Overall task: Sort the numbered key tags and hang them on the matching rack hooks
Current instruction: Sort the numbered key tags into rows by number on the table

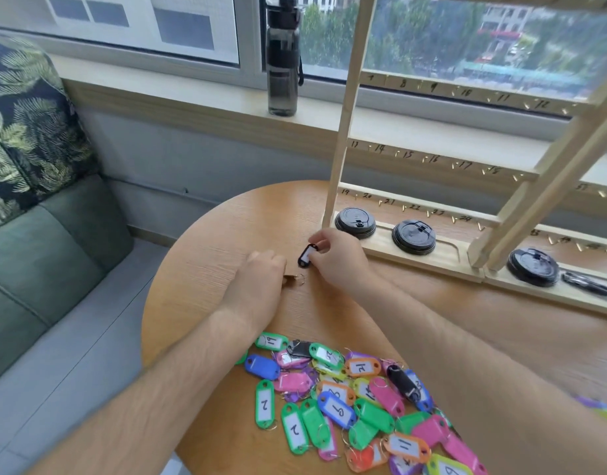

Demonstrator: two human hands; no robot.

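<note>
A heap of coloured numbered key tags lies at the near edge of the round wooden table. My right hand pinches a black key tag with a white label, held just above the table. My left hand is beside it, fingers curled over a small brown tag whose metal ring shows at its fingertips. The wooden rack with numbered rows of brass hooks stands at the back right; none of the visible hooks carries a tag.
Three black cup lids sit in the rack's base tray. A dark water bottle stands on the windowsill. A green sofa with a leaf-print cushion is to the left of the table.
</note>
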